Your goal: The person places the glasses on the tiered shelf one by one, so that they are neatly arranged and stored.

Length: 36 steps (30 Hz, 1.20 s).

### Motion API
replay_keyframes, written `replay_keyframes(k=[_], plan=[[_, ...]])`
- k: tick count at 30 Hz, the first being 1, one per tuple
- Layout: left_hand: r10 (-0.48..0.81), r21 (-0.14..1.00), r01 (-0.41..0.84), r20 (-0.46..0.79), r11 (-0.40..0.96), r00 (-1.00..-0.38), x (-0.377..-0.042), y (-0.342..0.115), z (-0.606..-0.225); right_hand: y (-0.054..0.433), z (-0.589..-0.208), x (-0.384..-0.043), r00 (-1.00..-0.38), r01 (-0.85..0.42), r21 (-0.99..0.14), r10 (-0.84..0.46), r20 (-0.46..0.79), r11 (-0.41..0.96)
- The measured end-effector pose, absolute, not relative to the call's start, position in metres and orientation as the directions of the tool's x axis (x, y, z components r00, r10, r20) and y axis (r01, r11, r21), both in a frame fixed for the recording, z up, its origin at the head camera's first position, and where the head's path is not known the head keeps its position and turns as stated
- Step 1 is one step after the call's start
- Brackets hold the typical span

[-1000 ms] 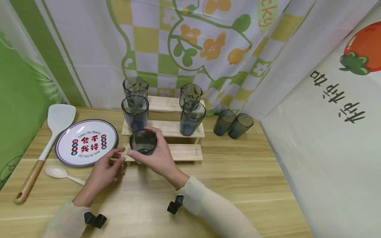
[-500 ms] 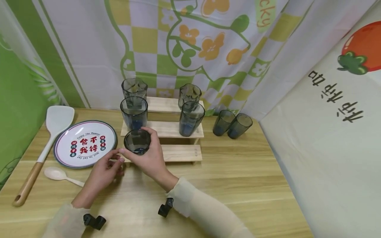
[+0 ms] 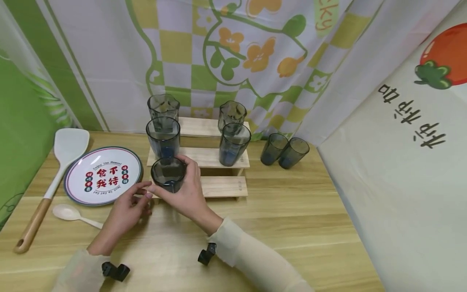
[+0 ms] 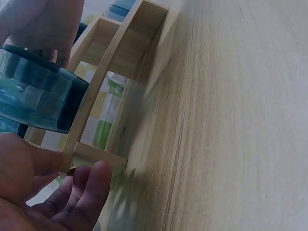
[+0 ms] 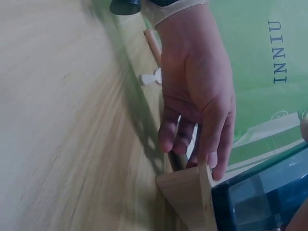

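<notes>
My right hand [image 3: 187, 194] grips a dark tinted drinking glass [image 3: 168, 172], thumb on the near side and fingers round the right. This glass stands upright at the left end of the lowest step of a wooden tiered rack [image 3: 224, 186]; in the left wrist view the glass base [image 4: 77, 108] meets the board. With thumb and fingertips, my left hand [image 3: 127, 211] pinches the left end of that step. The right wrist view also shows the left hand [image 5: 199, 96] at the board's end [image 5: 206, 197]. Two glasses stand on the middle step and two wavy ones on the top.
Two more tinted glasses [image 3: 284, 152] stand on the table right of the rack. On the left lie a printed plate [image 3: 127, 194], a white spatula with a wooden handle [image 3: 34, 225] and a pale spoon [image 3: 67, 212]. A patterned curtain [image 3: 175, 48] hangs behind.
My right hand has moved slightly left with the glass, to the left end of the lowest step. My left hand has stayed at the rack's end.
</notes>
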<state>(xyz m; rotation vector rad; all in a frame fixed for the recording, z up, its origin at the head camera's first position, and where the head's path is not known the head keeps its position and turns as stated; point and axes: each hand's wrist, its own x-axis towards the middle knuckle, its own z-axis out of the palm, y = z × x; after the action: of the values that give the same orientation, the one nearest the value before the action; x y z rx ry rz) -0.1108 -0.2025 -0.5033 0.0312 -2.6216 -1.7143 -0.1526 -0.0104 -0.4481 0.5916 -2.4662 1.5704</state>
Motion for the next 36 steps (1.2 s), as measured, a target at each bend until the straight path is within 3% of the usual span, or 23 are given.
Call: replay_keyframes(k=[17, 27, 31, 36], plan=[[-0.014, 0.912, -0.023, -0.019, 0.411, -1.0, -0.111, -0.202, -0.502, -0.015, -0.453, -0.159, -0.913, -0.401, -0.831, -0.238, 0.33, 0.387], [-0.01, 0.925, -0.05, -0.049, 0.376, -0.999, -0.11, -0.202, -0.501, 0.004, -0.445, -0.154, -0.908, -0.384, -0.886, -0.282, 0.311, 0.259], [-0.008, 0.929, -0.038, -0.037, 0.368, -0.999, -0.11, -0.202, -0.501, 0.025, -0.44, -0.152, -0.867, -0.463, -0.876, -0.273, 0.417, 0.136], [-0.013, 0.93, -0.024, -0.021, 0.366, -1.0, -0.11, -0.201, -0.502, 0.058, -0.436, -0.16, -0.737, -0.65, -0.758, -0.206, 0.644, -0.048]])
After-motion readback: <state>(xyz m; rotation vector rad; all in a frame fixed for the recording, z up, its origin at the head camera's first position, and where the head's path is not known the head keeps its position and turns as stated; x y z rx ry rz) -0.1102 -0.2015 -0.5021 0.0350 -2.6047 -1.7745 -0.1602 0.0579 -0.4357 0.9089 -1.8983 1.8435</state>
